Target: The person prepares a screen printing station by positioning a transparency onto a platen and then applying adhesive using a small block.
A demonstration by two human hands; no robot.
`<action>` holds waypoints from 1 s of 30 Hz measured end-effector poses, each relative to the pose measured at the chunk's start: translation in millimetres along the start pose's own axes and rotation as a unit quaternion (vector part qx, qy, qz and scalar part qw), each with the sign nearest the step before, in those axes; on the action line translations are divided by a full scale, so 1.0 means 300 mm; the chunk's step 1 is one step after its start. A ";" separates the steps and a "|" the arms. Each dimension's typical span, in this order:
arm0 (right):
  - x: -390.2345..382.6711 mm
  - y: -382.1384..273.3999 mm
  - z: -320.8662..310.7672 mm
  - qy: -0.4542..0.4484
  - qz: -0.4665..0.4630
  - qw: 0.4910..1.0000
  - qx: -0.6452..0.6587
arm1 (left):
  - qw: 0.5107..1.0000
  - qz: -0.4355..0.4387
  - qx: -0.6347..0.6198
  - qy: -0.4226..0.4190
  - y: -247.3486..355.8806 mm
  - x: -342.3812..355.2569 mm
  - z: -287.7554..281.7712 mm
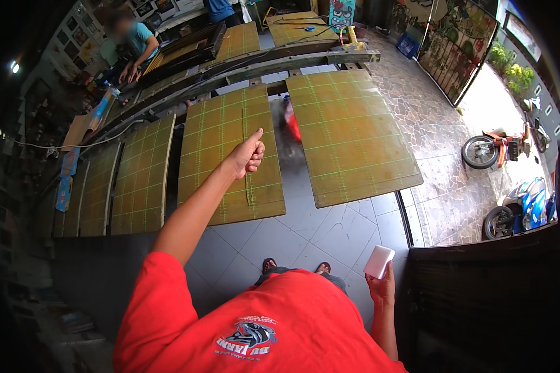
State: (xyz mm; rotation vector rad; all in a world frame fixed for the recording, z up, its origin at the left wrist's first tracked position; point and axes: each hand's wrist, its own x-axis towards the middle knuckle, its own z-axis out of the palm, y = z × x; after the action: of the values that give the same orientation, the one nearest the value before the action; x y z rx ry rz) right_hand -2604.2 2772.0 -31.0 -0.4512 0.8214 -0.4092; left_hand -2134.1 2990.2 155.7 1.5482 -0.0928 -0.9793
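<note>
My left hand (249,155) is raised over a yellow-brown board (224,130) marked with green grid lines. Its fingers are curled in and its thumb points up, with nothing showing in them. A thin straight strip or line (250,193) runs lengthwise on that board, passing behind the hand. Low on the right, beside my body, my right hand (382,289) grips a pale pinkish-white rectangular block (379,262) by its lower end. To the right of the first board lies a second gridded board (351,133), apart from both hands.
More gridded boards (143,174) line up leftward. Behind them run long rails (280,71), with a yellow-handled tool (353,38) at their right end. A person (140,43) works at a dark frame (186,53). Motorcycles (522,208) stand outside, past the tiled floor (298,239).
</note>
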 end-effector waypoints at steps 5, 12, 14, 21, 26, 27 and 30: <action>0.033 -0.051 -0.011 -0.007 0.014 1.000 0.010 | 1.000 0.002 -0.003 0.006 0.000 0.012 0.040; 0.072 -0.059 -0.037 -0.012 0.035 0.999 0.018 | 1.000 0.005 0.017 -0.001 0.011 0.034 0.066; 0.090 -0.060 -0.062 -0.012 0.041 0.999 0.031 | 1.000 -0.002 0.014 -0.009 0.016 0.037 0.060; 0.114 -0.084 -0.093 -0.008 0.046 0.998 0.036 | 1.000 -0.007 -0.002 0.004 0.032 0.034 0.068; 0.118 -0.089 -0.117 0.004 0.041 0.999 0.033 | 0.997 -0.030 -0.020 -0.063 0.007 0.077 0.068; 0.113 -0.092 -0.121 0.004 0.038 0.999 0.031 | 0.998 -0.031 -0.030 -0.053 0.010 0.080 0.113; 0.106 -0.080 -0.114 -0.001 0.045 0.999 0.026 | 0.999 -0.014 -0.002 -0.052 0.017 0.109 0.143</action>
State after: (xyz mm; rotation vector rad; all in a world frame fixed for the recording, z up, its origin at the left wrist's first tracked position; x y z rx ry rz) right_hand -2615.2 2728.1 -57.9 -0.3651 0.8250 -0.3461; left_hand -2137.5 2936.8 147.2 1.4975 -0.1427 -1.0822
